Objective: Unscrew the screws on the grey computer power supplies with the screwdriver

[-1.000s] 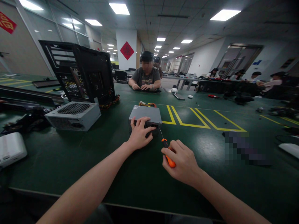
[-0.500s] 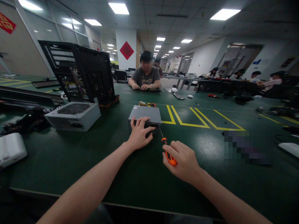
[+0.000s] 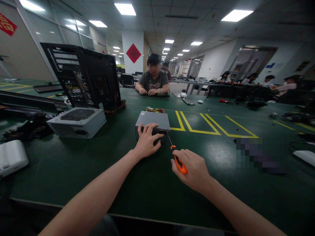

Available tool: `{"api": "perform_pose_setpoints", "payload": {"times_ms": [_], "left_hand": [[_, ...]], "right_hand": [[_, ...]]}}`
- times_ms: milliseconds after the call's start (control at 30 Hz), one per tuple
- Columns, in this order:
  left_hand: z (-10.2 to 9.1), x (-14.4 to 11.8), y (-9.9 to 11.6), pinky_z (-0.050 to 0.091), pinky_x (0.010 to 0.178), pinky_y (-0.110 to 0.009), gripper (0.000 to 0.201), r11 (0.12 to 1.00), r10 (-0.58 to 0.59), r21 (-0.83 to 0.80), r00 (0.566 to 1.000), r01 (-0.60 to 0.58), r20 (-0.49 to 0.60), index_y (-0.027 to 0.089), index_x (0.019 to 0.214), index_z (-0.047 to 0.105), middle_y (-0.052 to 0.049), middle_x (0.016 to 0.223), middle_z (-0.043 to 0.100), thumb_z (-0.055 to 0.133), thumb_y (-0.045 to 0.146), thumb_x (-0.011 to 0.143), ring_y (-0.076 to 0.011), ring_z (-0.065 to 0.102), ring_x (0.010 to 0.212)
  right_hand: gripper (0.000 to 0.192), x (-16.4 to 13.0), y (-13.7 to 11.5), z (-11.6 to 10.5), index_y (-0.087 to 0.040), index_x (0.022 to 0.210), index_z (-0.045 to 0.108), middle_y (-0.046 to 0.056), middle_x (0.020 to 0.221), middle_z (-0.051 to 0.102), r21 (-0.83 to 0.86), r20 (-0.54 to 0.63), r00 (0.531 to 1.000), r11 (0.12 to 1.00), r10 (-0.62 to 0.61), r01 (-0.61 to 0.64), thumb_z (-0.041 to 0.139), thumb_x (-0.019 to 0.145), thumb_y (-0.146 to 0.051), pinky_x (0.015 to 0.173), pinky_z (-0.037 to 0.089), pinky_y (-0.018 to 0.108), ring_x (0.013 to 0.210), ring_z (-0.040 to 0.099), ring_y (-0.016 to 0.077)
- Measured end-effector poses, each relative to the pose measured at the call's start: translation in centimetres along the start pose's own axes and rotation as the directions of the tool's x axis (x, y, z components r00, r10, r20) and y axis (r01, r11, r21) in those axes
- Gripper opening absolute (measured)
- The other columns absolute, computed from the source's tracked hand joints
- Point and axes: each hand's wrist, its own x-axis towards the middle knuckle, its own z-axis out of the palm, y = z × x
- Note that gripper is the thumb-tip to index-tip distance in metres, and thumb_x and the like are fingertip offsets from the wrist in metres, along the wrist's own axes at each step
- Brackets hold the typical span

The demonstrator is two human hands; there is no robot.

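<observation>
A grey computer power supply (image 3: 156,118) lies on the green table in front of me, with coloured cables at its far side. My left hand (image 3: 145,141) grips its near face, fingers spread over the top edge and the near side. In my right hand (image 3: 194,167) is a screwdriver (image 3: 181,166) with an orange and black handle, the fingers closed around it. Its thin shaft slants up and left, and the tip meets the near right corner of the power supply. Whatever lies under the tip is too small to make out.
Left of my hands sit a second power supply (image 3: 80,123) and a black computer case (image 3: 83,78) standing upright. A white device (image 3: 12,157) is at the left edge. A blurred dark object (image 3: 261,155) lies at right. A person (image 3: 154,78) sits across the table.
The screwdriver's handle has turned and shifted slightly in my right hand, with the fingers moving along it. My left hand and the power supply stay where they were.
</observation>
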Motion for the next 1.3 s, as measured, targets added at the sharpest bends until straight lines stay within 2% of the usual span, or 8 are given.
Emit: {"api": "perform_pose_setpoints", "payload": {"times_ms": [133,267,467,633,833,1067,1167,1300], "left_hand": [[-0.05,-0.05,-0.01,0.004,0.106,-0.055,0.026,1.0,0.008,-0.004,1.0,-0.008,-0.001,0.03,0.101,0.065,-0.006,0.129,0.042,0.056,0.028,0.076,-0.0274,0.033,0.123],[-0.01,-0.05,-0.03,0.005,0.106,-0.054,0.026,1.0,0.007,-0.003,1.0,-0.007,-0.002,0.03,0.101,0.065,-0.006,0.129,0.043,0.056,0.027,0.076,-0.0272,0.034,0.123],[0.17,-0.02,-0.03,0.004,0.105,-0.054,0.026,1.0,0.009,0.0,1.0,-0.009,-0.005,0.029,0.1,0.065,-0.006,0.129,0.042,0.055,0.028,0.076,-0.027,0.033,0.123],[0.17,-0.04,-0.08,0.004,0.105,-0.055,0.026,1.0,0.016,0.004,1.0,-0.016,-0.004,0.029,0.101,0.065,-0.006,0.129,0.042,0.055,0.028,0.077,-0.027,0.033,0.123],[0.15,-0.08,-0.15,0.005,0.105,-0.055,0.026,1.0,0.02,0.005,1.0,-0.02,-0.007,0.029,0.101,0.065,-0.006,0.13,0.041,0.055,0.028,0.076,-0.0273,0.033,0.123],[0.14,-0.07,-0.14,0.005,0.105,-0.054,0.026,1.0,0.021,0.017,1.0,-0.021,-0.005,0.029,0.101,0.065,-0.006,0.129,0.042,0.055,0.028,0.077,-0.0268,0.033,0.123],[0.12,-0.05,-0.12,0.005,0.105,-0.055,0.026,1.0,0.019,0.012,1.0,-0.019,-0.004,0.029,0.101,0.065,-0.006,0.129,0.042,0.055,0.028,0.077,-0.0271,0.033,0.123],[0.01,-0.04,-0.07,0.005,0.105,-0.055,0.026,1.0,0.022,0.013,1.0,-0.022,-0.001,0.028,0.101,0.065,-0.006,0.129,0.042,0.055,0.028,0.077,-0.0271,0.033,0.123]], "right_hand": [[0.016,0.06,-0.23,-0.19,-0.016,0.086,0.061,0.006,0.077,0.052,-0.024,0.045,0.999,0.999,-0.027,0.028,0.048,0.078,-0.022,0.061,0.035,0.027,0.068,0.045,0.0152],[0.018,0.25,-0.45,-0.4,-0.017,0.077,0.061,0.006,0.075,0.051,-0.036,0.047,0.998,0.999,-0.03,0.032,0.047,0.082,-0.026,0.062,0.035,0.027,0.069,0.044,0.0155],[0.029,0.01,0.05,0.06,-0.012,0.1,0.056,0.005,0.074,0.058,-0.035,-0.053,0.998,0.999,0.034,-0.036,0.046,0.085,-0.034,0.059,0.038,0.026,0.063,0.051,0.0137],[0.017,-0.08,0.17,0.0,-0.015,0.089,0.058,0.003,0.071,0.056,-0.017,-0.034,0.999,1.0,0.003,-0.004,0.046,0.082,-0.025,0.058,0.037,0.025,0.061,0.048,0.0128],[0.018,0.34,-0.33,-0.53,-0.016,0.076,0.061,0.006,0.073,0.05,-0.037,-0.003,0.999,0.999,-0.037,0.036,0.047,0.081,-0.026,0.06,0.035,0.026,0.068,0.044,0.015],[0.028,0.02,0.08,-0.09,-0.011,0.099,0.058,0.005,0.074,0.057,-0.032,-0.06,0.998,0.999,0.015,-0.016,0.047,0.085,-0.032,0.059,0.037,0.025,0.064,0.05,0.0135],[0.022,-0.08,0.22,0.03,-0.012,0.094,0.058,0.003,0.07,0.057,-0.003,-0.054,0.998,1.0,0.016,-0.016,0.047,0.084,-0.029,0.057,0.037,0.025,0.06,0.05,0.0121],[0.017,0.04,0.09,-0.16,-0.015,0.088,0.06,0.004,0.072,0.054,-0.02,-0.017,1.0,1.0,-0.017,0.017,0.047,0.08,-0.022,0.059,0.035,0.026,0.064,0.047,0.014]]}}
